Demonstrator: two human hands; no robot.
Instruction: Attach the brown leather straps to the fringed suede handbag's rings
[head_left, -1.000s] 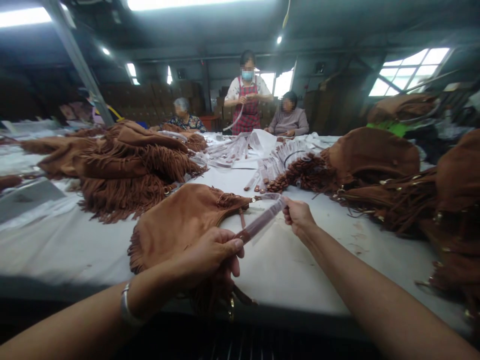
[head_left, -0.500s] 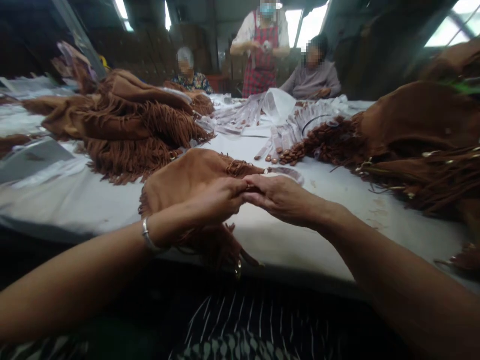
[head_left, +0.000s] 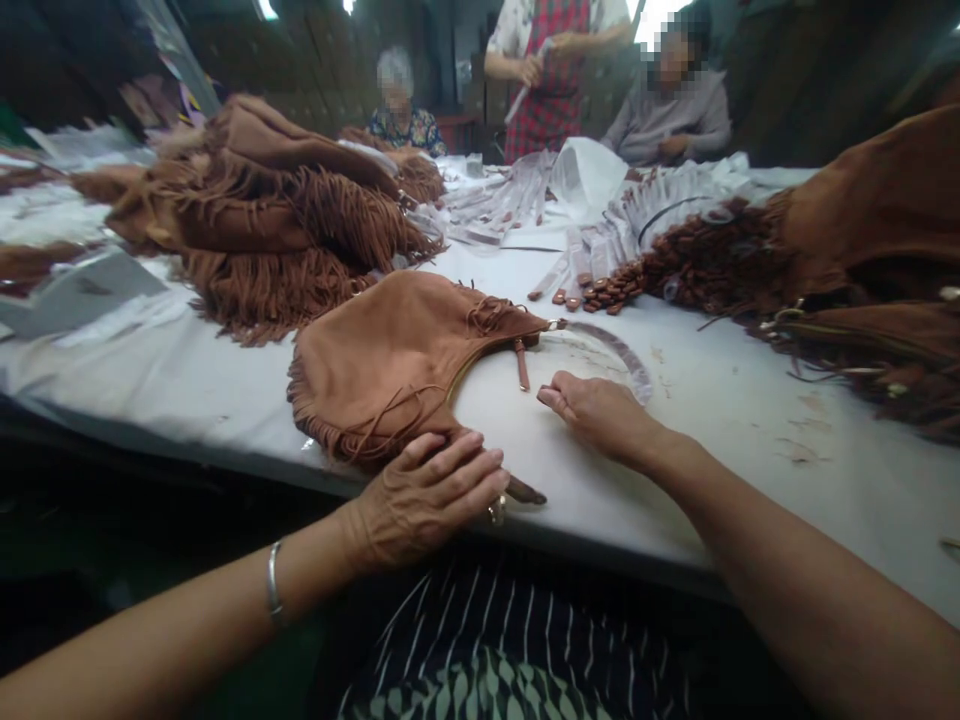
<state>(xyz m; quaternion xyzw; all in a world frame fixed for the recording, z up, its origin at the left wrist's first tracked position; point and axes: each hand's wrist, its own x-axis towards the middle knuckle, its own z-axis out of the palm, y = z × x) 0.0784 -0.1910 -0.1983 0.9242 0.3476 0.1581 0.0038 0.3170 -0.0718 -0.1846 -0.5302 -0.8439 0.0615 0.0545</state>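
Note:
A brown fringed handbag [head_left: 375,345] lies on the white-covered table in front of me. My left hand [head_left: 431,490] rests on its near corner, fingers stretched out. A brown end tab sticks out past those fingers, with a metal ring [head_left: 495,510] hanging by the table edge. My right hand [head_left: 592,410] is closed, with a small brown tip showing at its fingertips. A plastic-wrapped strap [head_left: 619,345] curves from the bag's far corner round to this hand. Between the two, a brown zip pull [head_left: 522,365] hangs from the bag's opening.
Stacked fringed bags [head_left: 277,220] lie at the left, with more brown bags [head_left: 877,230] at the right. Behind are many plastic-wrapped straps [head_left: 600,260] and a white plastic bag [head_left: 589,180]. Several co-workers are across the table, one standing in a checked apron [head_left: 551,80].
My hands were together over the bag and have parted. The left has come down onto its near corner and opened; the right has moved right. The bag's opening now shows.

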